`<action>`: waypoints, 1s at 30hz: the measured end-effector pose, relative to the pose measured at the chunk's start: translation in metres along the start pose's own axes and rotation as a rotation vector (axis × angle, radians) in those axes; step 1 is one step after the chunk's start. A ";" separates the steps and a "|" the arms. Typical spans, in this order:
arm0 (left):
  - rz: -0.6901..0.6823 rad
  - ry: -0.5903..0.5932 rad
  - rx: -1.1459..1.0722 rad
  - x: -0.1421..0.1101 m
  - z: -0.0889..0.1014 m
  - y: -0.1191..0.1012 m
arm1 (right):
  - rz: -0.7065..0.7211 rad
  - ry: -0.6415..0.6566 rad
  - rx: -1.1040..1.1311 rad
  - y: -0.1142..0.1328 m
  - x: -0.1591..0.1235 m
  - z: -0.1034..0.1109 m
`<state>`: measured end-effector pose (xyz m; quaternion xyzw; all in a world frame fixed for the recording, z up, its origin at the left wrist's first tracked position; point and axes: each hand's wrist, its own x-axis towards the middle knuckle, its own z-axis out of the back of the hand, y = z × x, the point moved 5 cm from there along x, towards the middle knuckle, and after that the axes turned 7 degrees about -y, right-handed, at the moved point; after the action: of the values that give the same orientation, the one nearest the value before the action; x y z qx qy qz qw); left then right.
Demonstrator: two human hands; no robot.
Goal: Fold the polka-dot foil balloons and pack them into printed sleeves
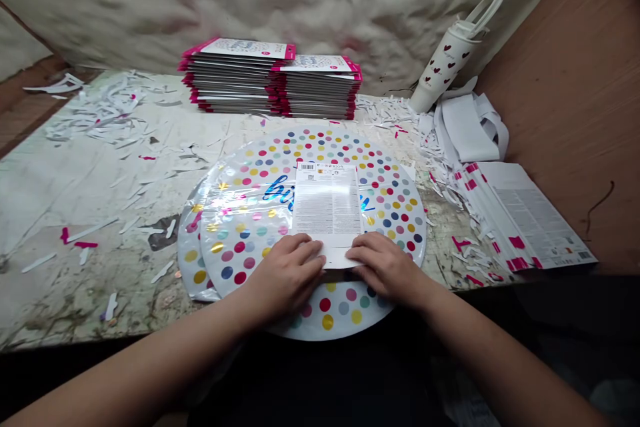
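Flat, round foil balloons (240, 257) with coloured dots and blue lettering lie overlapped at the table's front edge. On the top one rests a white printed card (327, 203) with fine text and a barcode; it covers the middle of the lettering. Its near end is a blank strip with a crease across it. My left hand (295, 270) pinches the strip's left corner, thumb mostly hidden. The right corner is gripped between the fingers and thumb of my right hand (383, 267). Both hands lie over the top balloon.
Behind the balloons stand two stacks of pink-edged packs (235, 83). At right are a white tumbler (445, 67) with hearts, a loose paper roll (473, 130) and a fanned pile of printed cards (525, 213). Paper scraps (103, 113) litter the worn table (165, 173).
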<state>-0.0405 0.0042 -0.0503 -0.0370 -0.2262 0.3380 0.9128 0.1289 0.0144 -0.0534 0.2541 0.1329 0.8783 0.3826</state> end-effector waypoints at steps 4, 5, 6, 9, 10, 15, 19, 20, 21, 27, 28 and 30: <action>0.139 0.062 -0.111 0.019 -0.001 0.009 | -0.230 0.094 0.061 -0.014 0.014 0.002; 0.201 0.087 -0.125 0.024 -0.003 0.013 | -0.288 0.135 0.053 -0.017 0.018 0.001; 0.272 0.116 -0.130 0.027 -0.005 0.019 | -0.347 0.176 0.039 -0.021 0.021 0.001; 0.443 0.172 -0.039 0.035 -0.010 0.039 | -0.492 0.224 -0.080 -0.031 0.028 0.002; 0.466 0.169 0.027 0.036 -0.011 0.045 | -0.499 0.208 -0.151 -0.032 0.030 0.004; 0.469 0.126 0.170 0.033 -0.013 0.069 | -0.094 0.358 -0.301 -0.009 0.036 -0.008; 0.570 -0.018 -0.028 0.021 0.009 0.065 | -0.046 0.496 -0.513 0.002 0.037 -0.019; 0.662 -0.027 -0.147 0.016 0.015 0.061 | -0.025 0.477 -0.571 0.005 0.039 -0.019; 0.771 0.024 -0.333 0.009 0.016 0.054 | 0.016 0.436 -0.616 0.009 0.041 -0.017; 1.360 0.158 -1.730 -0.012 -0.005 0.001 | 0.329 -0.042 -0.601 0.044 0.043 0.006; 1.399 0.028 -1.766 -0.011 -0.006 0.004 | 0.369 -0.120 -0.574 0.049 0.041 0.009; 1.451 -0.140 -1.737 -0.010 -0.009 0.013 | 0.426 -0.253 -0.519 0.055 0.036 0.014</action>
<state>-0.0506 0.0082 -0.0654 -0.7613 -0.3600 0.5174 0.1521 0.0825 0.0042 -0.0060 0.2773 -0.1988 0.9043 0.2564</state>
